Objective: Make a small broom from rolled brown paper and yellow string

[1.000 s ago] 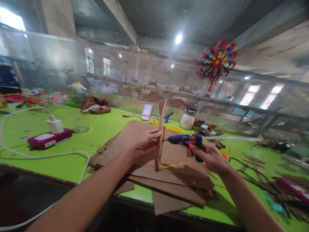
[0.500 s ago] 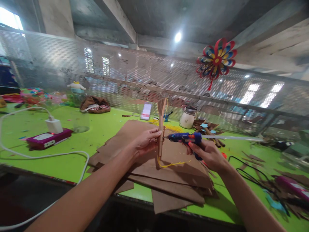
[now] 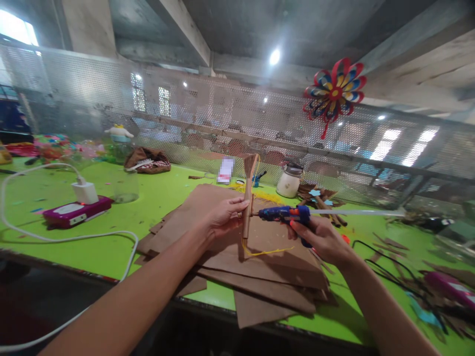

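Upright in my left hand (image 3: 227,217) is a rolled brown paper piece (image 3: 248,198) with a fringed, flared top. Yellow string (image 3: 269,252) trails from its lower end, and a loop of it shows by the top. My right hand (image 3: 322,235) grips a blue hot glue gun (image 3: 284,213) with a long clear glue stick (image 3: 356,211) out of its back. The gun's nozzle points left, at or very near the side of the paper roll. Whether it touches, I cannot tell. Beneath both hands lies a stack of brown paper sheets (image 3: 200,202).
A purple power strip (image 3: 76,211) with a white charger (image 3: 84,192) sits left, its white cable crossing the green table (image 3: 166,185). A lidded jar (image 3: 288,182) and brown scraps (image 3: 322,198) stand behind. Black cable (image 3: 386,272) lies right. A perforated metal screen (image 3: 222,118) runs along the back.
The view shifts very slightly. The fringed top of the paper roll sits a little lower; both hands keep the same hold, with the glue gun at the roll's side.
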A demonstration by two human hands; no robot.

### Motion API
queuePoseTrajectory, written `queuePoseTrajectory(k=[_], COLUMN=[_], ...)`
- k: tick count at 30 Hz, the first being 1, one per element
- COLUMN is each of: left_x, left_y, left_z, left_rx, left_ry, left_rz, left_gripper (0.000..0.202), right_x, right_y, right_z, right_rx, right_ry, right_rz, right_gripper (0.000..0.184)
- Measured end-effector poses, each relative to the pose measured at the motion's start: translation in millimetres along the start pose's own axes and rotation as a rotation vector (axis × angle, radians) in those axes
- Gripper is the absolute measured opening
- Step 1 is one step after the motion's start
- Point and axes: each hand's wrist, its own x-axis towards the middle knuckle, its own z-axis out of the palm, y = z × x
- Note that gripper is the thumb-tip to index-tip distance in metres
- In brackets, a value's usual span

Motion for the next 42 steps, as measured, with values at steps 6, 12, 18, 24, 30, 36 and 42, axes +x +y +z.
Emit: queuePoseTrajectory(k=[6, 12, 18, 24, 30, 36, 42], left_x=[-2.5, -6.1, -7.2, -6.9, -5.7, -5.2, -7.2], left_y=[0.4, 1.6, 0.4, 1.7, 3.7, 6.1, 6.8], left_z=[3.0, 7.5, 6.4, 6.4, 3.8, 3.1, 4.8], left_rx=[0.035, 0.022, 0.039, 0.038, 0.029, 0.040, 0.046], left_ry=[-0.047, -0.094, -0.099, -0.103, -0.103, -0.088, -0.103], left_rz=[-0.047, -0.065, -0.067, -0.056, -0.031, -0.038, -0.065], left_gripper=[0.022, 0.024, 0.026, 0.031, 0.031, 0.030, 0.029], right_x=[2.2, 4.4, 4.8, 3.1, 0.9, 0.2, 1.2], right_y=[0.2, -0.6, -0.3, 5.0, 2.8, -2.8, 1.8], right_z=[0.3, -1.4, -0.5, 1.2, 2.1, 0.4, -0.7], right_rx=[0.020, -0.019, -0.003, 0.026, 0.017, -0.002, -0.018], right_ry=[0.079, 0.152, 0.186, 0.174, 0.087, 0.051, 0.108], right_rz=[0.007, 0.020, 0.012, 0.017, -0.024, -0.015, -0.035], right_gripper=[0.035, 0.035, 0.034, 0.033, 0.033, 0.033, 0.033])
